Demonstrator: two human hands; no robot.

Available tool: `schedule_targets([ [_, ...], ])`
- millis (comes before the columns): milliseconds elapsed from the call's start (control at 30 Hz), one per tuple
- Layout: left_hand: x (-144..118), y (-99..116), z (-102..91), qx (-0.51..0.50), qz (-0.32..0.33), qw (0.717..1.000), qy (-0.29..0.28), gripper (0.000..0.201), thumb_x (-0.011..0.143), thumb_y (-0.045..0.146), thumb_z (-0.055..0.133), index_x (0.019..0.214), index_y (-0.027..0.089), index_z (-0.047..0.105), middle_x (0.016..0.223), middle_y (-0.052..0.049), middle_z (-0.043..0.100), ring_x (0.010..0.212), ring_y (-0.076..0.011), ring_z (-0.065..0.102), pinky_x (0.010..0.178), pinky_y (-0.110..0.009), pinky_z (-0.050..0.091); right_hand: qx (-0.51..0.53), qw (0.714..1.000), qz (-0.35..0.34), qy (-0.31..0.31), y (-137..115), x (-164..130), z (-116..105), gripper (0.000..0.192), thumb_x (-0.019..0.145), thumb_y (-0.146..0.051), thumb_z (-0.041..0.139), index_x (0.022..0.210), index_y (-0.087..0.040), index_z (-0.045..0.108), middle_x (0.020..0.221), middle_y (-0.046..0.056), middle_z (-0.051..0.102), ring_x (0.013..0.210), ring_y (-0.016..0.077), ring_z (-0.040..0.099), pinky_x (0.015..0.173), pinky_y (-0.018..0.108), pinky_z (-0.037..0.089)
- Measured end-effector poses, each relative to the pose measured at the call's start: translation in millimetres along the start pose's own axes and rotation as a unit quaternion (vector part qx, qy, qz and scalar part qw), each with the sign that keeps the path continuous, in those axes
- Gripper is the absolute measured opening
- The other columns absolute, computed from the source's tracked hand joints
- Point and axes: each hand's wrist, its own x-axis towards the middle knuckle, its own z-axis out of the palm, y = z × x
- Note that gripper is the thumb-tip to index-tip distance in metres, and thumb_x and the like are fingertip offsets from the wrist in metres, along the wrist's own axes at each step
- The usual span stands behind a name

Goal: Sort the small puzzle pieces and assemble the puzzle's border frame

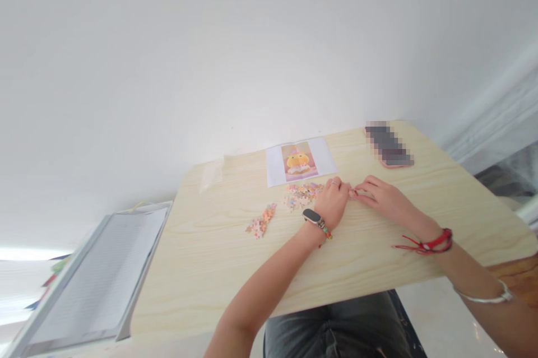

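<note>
A seated person in dark grey trousers (pixel 302 335) bends both hands to small jigsaw pieces (pixel 352 193) at a pale wood-grain tabletop (pixel 202 268) with rounded corners, set against a smooth white wall (pixel 235 55). A loose heap of knobbly, pastel-coloured pieces (pixel 301 195) lies just beside the left hand (pixel 332 205), and a smaller, more orange cluster (pixel 262 221) sits farther to the left, apart from it. Behind the heap, a creased white paper sheet (pixel 327 157) carries a glossy colour print (pixel 300 161) of a round yellow figure. A thin, clear plastic bag (pixel 212 174) lies flat near the table's far left corner; a dark, slab-shaped phone (pixel 389 145), its outline blurred into blocks, rests at the far right.

The left hand, wearing a ring and a dark-faced fitness band (pixel 311 215) above a beaded bracelet (pixel 323 228), curls its fingers inward at the jigsaw pieces; its fingertips are partly hidden, so how firmly they close cannot be told. The right hand (pixel 387 199), below a red braided cord (pixel 439 242), brings thumb and forefinger close together at the same pieces; whether they pinch or merely touch cannot be told.
</note>
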Motion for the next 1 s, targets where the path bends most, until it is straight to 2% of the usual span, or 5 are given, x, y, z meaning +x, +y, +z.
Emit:
schedule_targets([
  [100,-16.4,-8.4,-12.9,-0.011,-0.034,0.999,-0.006,0.01,0.089,0.018,0.044,0.092,0.015,0.052,0.097,-0.006,0.05,0.088,-0.0178,0.051,0.069,-0.026,0.046,0.001,1.0,-0.004,0.013,-14.9,-1.4,-5.0,0.026,0.089,-0.033,0.038,0.095,-0.02,0.06,0.086,0.006,0.056,0.08,0.0182,0.057,0.072,0.032,0.048],
  [267,-71.7,-30.0,-40.0,-0.031,-0.151,0.988,-0.005,0.008,0.086,0.019,0.049,0.093,0.018,0.053,0.097,-0.005,0.052,0.085,-0.0168,0.054,0.071,-0.029,0.047,0.006,0.998,-0.059,0.011,-52.5,2.4,4.2,0.022,0.088,-0.022,0.039,0.093,-0.02,0.061,0.097,0.008,0.058,0.094,0.0201,0.055,0.08,0.034,0.046],
  [467,-118.3,-44.9,-53.5,-0.011,-0.247,0.969,-0.014,0.01,0.084,0.016,0.052,0.093,0.018,0.056,0.097,-0.005,0.053,0.084,-0.0184,0.055,0.072,-0.03,0.046,-0.006,0.998,-0.048,-0.03,-86.6,33.4,27.1,0.018,0.084,-0.016,0.044,0.086,-0.019,0.062,0.093,0.007,0.059,0.082,0.0186,0.057,0.07,0.032,0.045],
  [800,-118.7,-45.2,-50.6,-0.022,-0.259,0.966,0.002,0.013,0.083,0.015,0.052,0.095,0.019,0.057,0.096,-0.005,0.054,0.082,-0.0172,0.056,0.071,-0.03,0.047,-0.066,0.997,-0.03,-0.03,-95.4,59.8,46.7,0.017,0.085,-0.021,0.044,0.085,-0.016,0.06,0.095,0.01,0.058,0.077,0.0199,0.058,0.058,0.03,0.044],
  [1000,-109.4,-43.4,-52.3,-0.057,-0.226,0.972,0.037,0.021,0.083,0.015,0.052,0.102,0.022,0.056,0.094,-0.004,0.053,0.08,-0.0154,0.054,0.069,-0.028,0.047,0.066,0.998,-0.023,-0.005,-90.1,55.5,29.1,0.022,0.086,-0.026,0.044,0.08,-0.02,0.064,0.082,0.006,0.061,0.072,0.0174,0.057,0.063,0.031,0.045],
])
